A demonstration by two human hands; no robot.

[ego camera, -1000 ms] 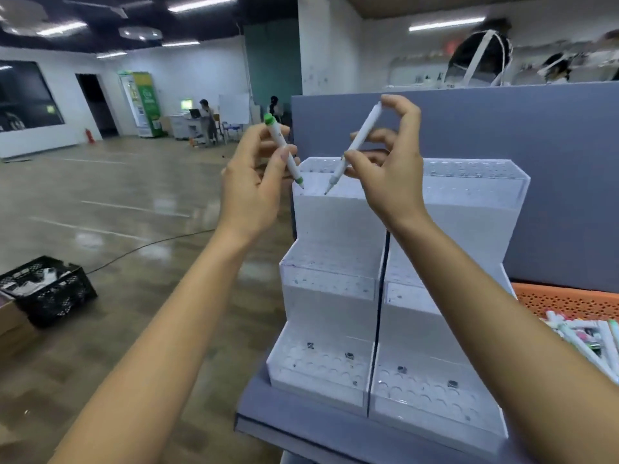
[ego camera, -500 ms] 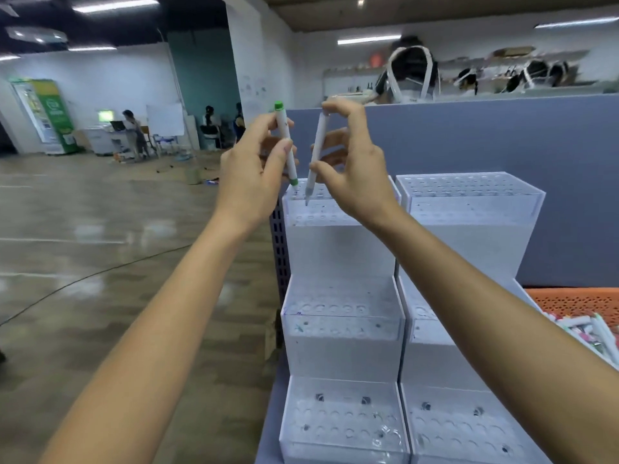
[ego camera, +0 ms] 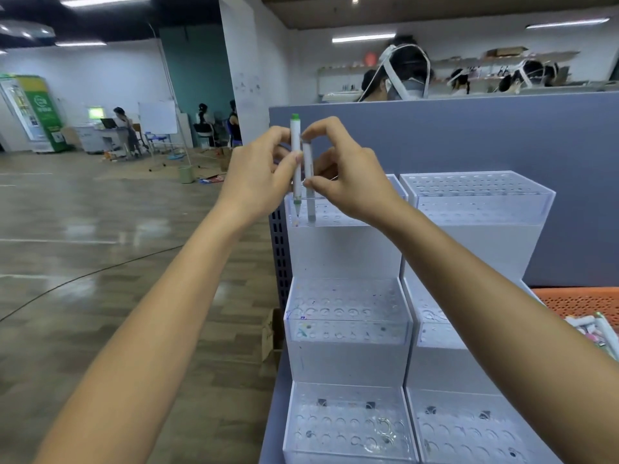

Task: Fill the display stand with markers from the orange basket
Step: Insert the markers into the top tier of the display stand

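Mid-frame, the left hand (ego camera: 258,182) pinches a green-capped marker (ego camera: 295,142) and the right hand (ego camera: 351,182) a grey-tipped marker (ego camera: 308,162), both tips at the stand (ego camera: 348,249)'s top tier. The orange basket (ego camera: 582,299) sits at the right edge. Lettering on the green machine (ego camera: 43,112) is unreadable.

Grey-blue shelf (ego camera: 272,440) carrying two clear display stands and an orange basket (ego camera: 582,301)

So the shelf is just a flat grey-blue board with a matching back panel (ego camera: 469,135) standing up behind it. The left stand (ego camera: 348,360) and right stand (ego camera: 469,246) sit side by side on it, pretty much touching, each a three-step acrylic thing with rows of holes on every tier. The left one sits right at the shelf's left edge. The basket is just right of the right stand, only partly in frame.
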